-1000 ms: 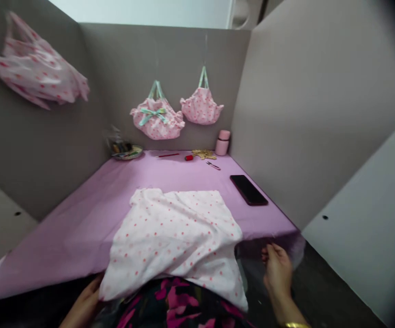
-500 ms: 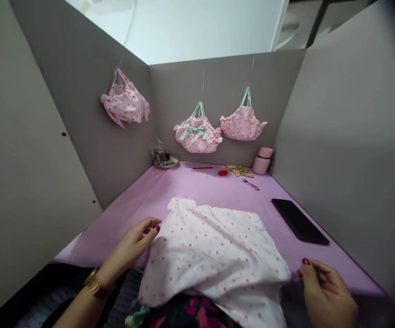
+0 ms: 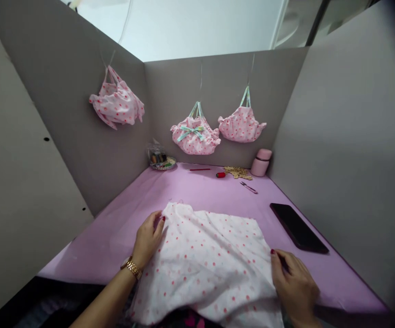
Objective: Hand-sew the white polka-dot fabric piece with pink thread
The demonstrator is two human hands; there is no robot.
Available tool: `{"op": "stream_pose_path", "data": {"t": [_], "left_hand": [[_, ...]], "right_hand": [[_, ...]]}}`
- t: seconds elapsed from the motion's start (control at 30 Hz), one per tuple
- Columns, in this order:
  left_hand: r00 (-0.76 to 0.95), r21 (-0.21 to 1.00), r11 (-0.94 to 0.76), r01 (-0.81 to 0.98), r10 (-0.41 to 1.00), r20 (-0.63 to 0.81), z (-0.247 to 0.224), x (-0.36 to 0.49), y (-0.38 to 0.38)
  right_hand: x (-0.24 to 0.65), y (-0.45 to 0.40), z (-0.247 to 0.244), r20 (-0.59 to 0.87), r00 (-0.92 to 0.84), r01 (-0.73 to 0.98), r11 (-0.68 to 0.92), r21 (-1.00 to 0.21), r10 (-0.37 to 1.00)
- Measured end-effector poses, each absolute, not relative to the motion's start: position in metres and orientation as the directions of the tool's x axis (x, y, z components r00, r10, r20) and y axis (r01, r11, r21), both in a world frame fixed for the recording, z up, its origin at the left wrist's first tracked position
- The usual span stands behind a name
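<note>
A white cloth with pink and red dots (image 3: 214,255) lies over the front of the table and hangs down onto my lap. My left hand (image 3: 148,239), with a gold watch (image 3: 132,268) on its wrist, is at the cloth's upper left edge, thumb and fingers closed on it. At the right edge, the thumb and forefinger of my right hand (image 3: 294,282) pinch the fabric, the other fingers curled in. Soft folds run across the middle of the cloth. My fingertips partly hide its side edges.
A black phone (image 3: 298,228) lies at the right. Thread snips (image 3: 249,187), a red thread spool (image 3: 221,175), a red pencil (image 3: 199,170), a pink flask (image 3: 261,162) and a small basket (image 3: 165,166) stand or lie farther back. Dotted garments (image 3: 196,136) hang on grey partitions (image 3: 180,82).
My right hand has moved left and up to the cloth's right edge and pinches it. My left hand has moved slightly up and right, closing on the left edge.
</note>
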State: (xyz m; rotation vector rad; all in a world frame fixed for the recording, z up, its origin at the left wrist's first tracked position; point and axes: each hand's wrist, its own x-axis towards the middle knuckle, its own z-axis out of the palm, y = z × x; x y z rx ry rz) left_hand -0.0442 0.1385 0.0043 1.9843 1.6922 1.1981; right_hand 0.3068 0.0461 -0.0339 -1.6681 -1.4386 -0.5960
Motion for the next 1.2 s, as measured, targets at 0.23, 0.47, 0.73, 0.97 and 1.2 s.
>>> {"op": "stream_pose_path", "data": {"t": [0.23,0.47,0.73,0.97,1.2], "left_hand": [[-0.002,0.644,-0.29,0.708,0.911,0.412,0.01,-0.041,0.133],[0.004,0.609,-0.305,0.732,0.896,0.444,0.008,-0.04,0.131],[0.008,0.611,-0.286,0.738,0.91,0.416,0.007,-0.041,0.129],[0.018,0.63,-0.228,0.742,0.947,0.321,0.009,-0.057,0.156],[0.138,0.532,-0.265,0.805,0.954,0.266,0.023,-0.045,0.213]], "right_hand": [[0.306,0.045,-0.032,0.783,0.218,0.954,0.041,-0.296,0.583],[0.308,0.043,-0.035,0.792,0.155,0.965,0.08,-0.249,0.59],[0.31,0.042,-0.038,0.812,0.101,0.974,0.109,-0.199,0.575],[0.309,0.041,-0.034,0.777,0.138,0.965,0.094,-0.246,0.614],[0.314,0.043,-0.028,0.573,0.306,0.907,-0.049,-0.419,0.761]]}}
